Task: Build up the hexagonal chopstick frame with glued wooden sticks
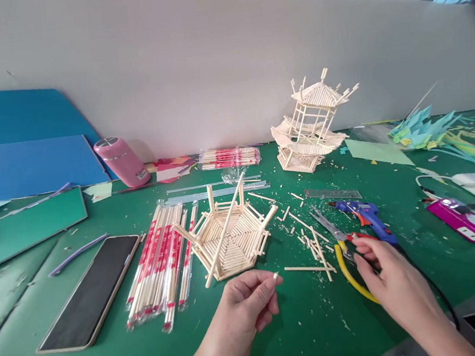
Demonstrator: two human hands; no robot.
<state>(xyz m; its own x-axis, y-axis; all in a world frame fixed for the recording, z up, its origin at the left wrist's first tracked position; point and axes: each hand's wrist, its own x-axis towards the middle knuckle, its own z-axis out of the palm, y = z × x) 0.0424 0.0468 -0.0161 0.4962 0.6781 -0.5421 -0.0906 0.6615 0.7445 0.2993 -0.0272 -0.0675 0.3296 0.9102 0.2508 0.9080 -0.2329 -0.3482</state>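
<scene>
My left hand point(250, 305) is closed, pinching a short cut piece of wooden stick point(276, 276) between thumb and fingertips. Just beyond it stands a wooden-stick frame point(231, 251) with a many-sided slatted base and upright posts; a long stick point(226, 232) leans diagonally across it. My right hand point(383, 270) hovers over a plier-like tool point(344, 265) with long metal jaws and a yellow handle, its thumb and forefinger apart. Whether those fingers touch the handle is hard to see. Beside this hand lies a blue glue gun point(363, 216).
Loose stick offcuts point(311, 243) are scattered mid-table. Wrapped stick bundles point(157, 264) and a phone point(91, 293) lie left. Behind stand a pink cup point(122, 162) and a stick pagoda point(310, 126). A clear ruler point(333, 193) and magenta device point(464, 219) lie right.
</scene>
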